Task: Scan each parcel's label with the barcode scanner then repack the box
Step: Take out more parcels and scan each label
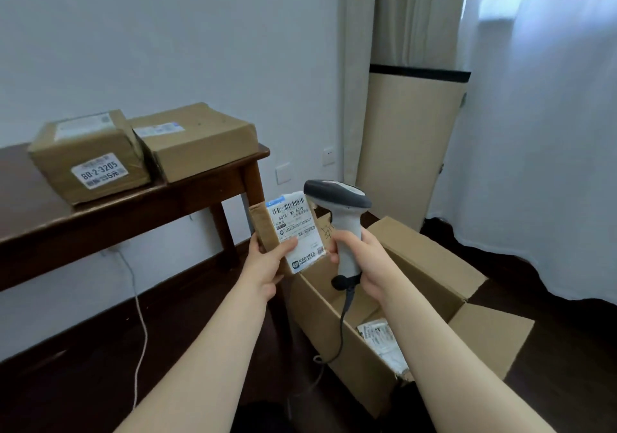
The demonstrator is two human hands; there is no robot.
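My left hand (267, 262) holds a small brown parcel (287, 232) upright, its white shipping label with barcodes turned toward me. My right hand (360, 259) grips the handle of a grey and white barcode scanner (340, 205); its dark head sits just right of the label's top. The scanner's black cable hangs down over the open cardboard box (434, 265) on the floor below both hands. Inside that box lies a white labelled packet (380, 336), partly hidden by my right forearm.
Two brown parcels sit on a dark wooden table (133, 212) at the left: one (86, 159) with a numbered sticker, another (200, 142) beside it. A white cord (140, 326) trails down the wall to the dark floor. Curtains and a beige standing unit (407, 145) are at the right.
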